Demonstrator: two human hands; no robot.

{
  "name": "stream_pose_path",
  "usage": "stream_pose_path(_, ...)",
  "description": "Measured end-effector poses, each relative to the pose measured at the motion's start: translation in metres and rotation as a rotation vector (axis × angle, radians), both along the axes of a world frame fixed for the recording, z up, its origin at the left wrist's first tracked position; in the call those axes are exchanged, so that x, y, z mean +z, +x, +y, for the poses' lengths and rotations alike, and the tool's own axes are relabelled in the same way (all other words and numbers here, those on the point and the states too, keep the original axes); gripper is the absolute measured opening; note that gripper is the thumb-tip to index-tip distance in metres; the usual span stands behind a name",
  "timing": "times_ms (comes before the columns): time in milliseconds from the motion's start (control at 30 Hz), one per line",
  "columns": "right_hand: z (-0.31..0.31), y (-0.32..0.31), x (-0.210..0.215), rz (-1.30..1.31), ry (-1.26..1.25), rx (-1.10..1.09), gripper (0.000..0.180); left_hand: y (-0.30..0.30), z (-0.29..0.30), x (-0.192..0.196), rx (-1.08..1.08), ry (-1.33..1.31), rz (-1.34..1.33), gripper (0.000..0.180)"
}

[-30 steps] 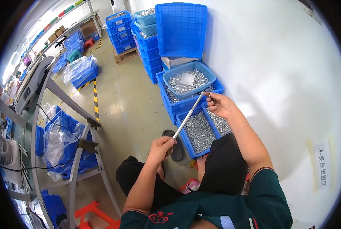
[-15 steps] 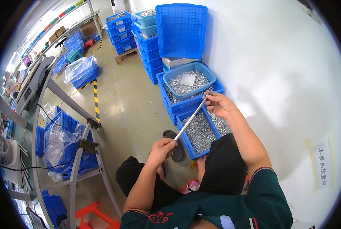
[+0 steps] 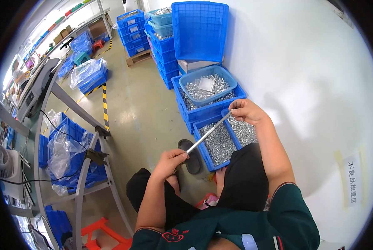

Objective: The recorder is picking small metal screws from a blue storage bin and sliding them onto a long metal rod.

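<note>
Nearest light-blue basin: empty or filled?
Partly filled: silvery parts cover the bottom of the basin, with its inner wall showing above them.

Rod [image 3: 210, 132] between left hand [image 3: 169, 162] and right hand [image 3: 247, 111]
They sit at its eight and two o'clock; a bin [image 3: 205, 154] of parts [image 3: 219, 143] lies at five, a basin [image 3: 201, 101] in a crate [image 3: 211, 111] at twelve.

Smooth, gleaming metal on the rod [image 3: 209, 136]; glittering metal on the small parts [image 3: 218, 143] between the edges of that plastic bin [image 3: 204, 154]! Matt cloth trousers [image 3: 244, 179], wooden pallet [image 3: 138, 59], and a glossy floor [image 3: 130, 116].
</note>
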State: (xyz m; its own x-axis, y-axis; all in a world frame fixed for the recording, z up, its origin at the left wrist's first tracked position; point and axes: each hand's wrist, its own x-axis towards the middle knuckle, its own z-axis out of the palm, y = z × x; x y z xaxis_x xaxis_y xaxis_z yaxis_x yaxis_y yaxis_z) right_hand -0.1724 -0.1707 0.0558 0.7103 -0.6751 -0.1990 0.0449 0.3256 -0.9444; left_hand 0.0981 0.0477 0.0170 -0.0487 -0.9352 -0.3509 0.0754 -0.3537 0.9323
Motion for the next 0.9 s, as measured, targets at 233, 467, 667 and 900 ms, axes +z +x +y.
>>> stream_pose_path(233,0.019,0.031,-0.002,0.191,-0.061,0.006,0.015,-0.007,-0.005,-0.013,0.045,-0.029,0.002,0.019)
stream_pose_path(467,0.02,0.039,-0.012,0.026,0.288,0.193,0.015,-0.018,-0.01,-0.013,0.113,-0.012,0.058,0.019)
stream_pose_path(667,0.004,0.018,-0.017,-0.026,0.237,-0.2,0.019,-0.015,-0.01,-0.013,0.126,-0.005,0.089,0.021)
stream_pose_path(900,0.001,0.014,-0.014,-0.103,0.367,-0.193,0.023,-0.014,-0.005,-0.007,0.074,-0.004,0.024,0.021)
